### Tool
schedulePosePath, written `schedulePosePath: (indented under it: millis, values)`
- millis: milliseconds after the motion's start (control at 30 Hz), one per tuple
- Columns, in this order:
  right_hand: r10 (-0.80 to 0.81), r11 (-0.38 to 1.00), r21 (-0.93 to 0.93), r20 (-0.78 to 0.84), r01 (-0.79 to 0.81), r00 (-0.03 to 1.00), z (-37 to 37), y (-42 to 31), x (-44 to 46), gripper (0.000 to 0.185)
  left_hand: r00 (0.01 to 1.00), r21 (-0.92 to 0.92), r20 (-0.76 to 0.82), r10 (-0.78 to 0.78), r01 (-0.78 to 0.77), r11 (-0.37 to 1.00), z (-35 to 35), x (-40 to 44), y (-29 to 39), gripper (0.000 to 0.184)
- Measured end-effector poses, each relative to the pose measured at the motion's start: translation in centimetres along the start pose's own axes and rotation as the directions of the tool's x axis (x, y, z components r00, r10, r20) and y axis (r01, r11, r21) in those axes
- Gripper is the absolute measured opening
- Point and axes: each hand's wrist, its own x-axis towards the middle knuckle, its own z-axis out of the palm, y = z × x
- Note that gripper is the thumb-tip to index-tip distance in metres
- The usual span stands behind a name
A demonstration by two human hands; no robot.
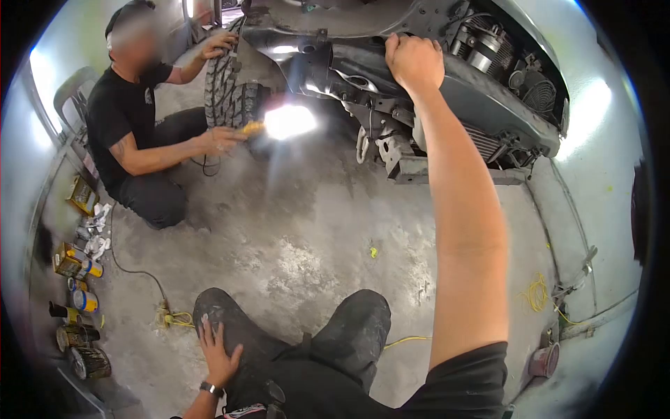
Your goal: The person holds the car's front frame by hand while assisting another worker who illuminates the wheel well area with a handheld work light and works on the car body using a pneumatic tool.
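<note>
My right hand [417, 61] reaches up to the stripped front end of a vehicle. Its fingers curl over the edge of the grey front bodywork [474, 91], with the fingertips hidden behind it. Engine parts, among them a silver cylinder [483, 52], sit just right of that hand. My left hand [218, 353] lies flat on my left thigh [230, 321], fingers spread and holding nothing. Below the bodywork hang bare metal brackets [391, 148]. To the left, a kneeling person [139, 119] holds a lit work lamp [289, 122] toward the wheel area and rests a hand near the tire [222, 91].
Paint cans [85, 301] and boxes [68, 260] line the left wall, with crumpled paper [96, 244] beside them. A black cable [136, 272] meets a yellow cord [174, 319]. At right are coiled yellow cord [536, 293] and a small bucket [544, 360].
</note>
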Motion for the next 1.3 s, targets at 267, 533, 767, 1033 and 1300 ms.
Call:
schedulePosePath:
  millis: [267,533,767,1033,1300]
  values:
    - [0.038,0.999,0.025,0.035,-0.039,0.999,-0.7,-0.2,0.0,0.052,0.920,0.040,0.271,0.284,-0.306,0.951,-0.8,-6.9,-1.8,0.078]
    - [0.033,0.999,0.039,0.023,-0.034,0.999,-0.7,-0.2,-0.2,0.052,0.936,0.036,0.233,0.263,-0.278,0.960,-0.2,-7.8,-1.6,0.070]
    - [0.025,0.999,0.049,-0.017,-0.024,1.000,-0.8,-0.3,-0.4,0.049,0.947,0.033,0.194,0.257,-0.268,0.963,-0.5,-8.0,-1.8,0.064]
    - [0.030,0.999,0.035,0.010,-0.031,0.999,-1.3,-0.5,-0.3,0.048,0.954,0.021,0.177,0.241,-0.248,0.968,-0.6,-7.9,-1.9,0.063]
    - [0.019,1.000,0.021,0.034,-0.020,0.999,-1.1,-0.6,-0.4,0.047,0.957,-0.018,0.199,0.213,-0.214,0.977,-0.9,-7.9,-1.5,0.060]
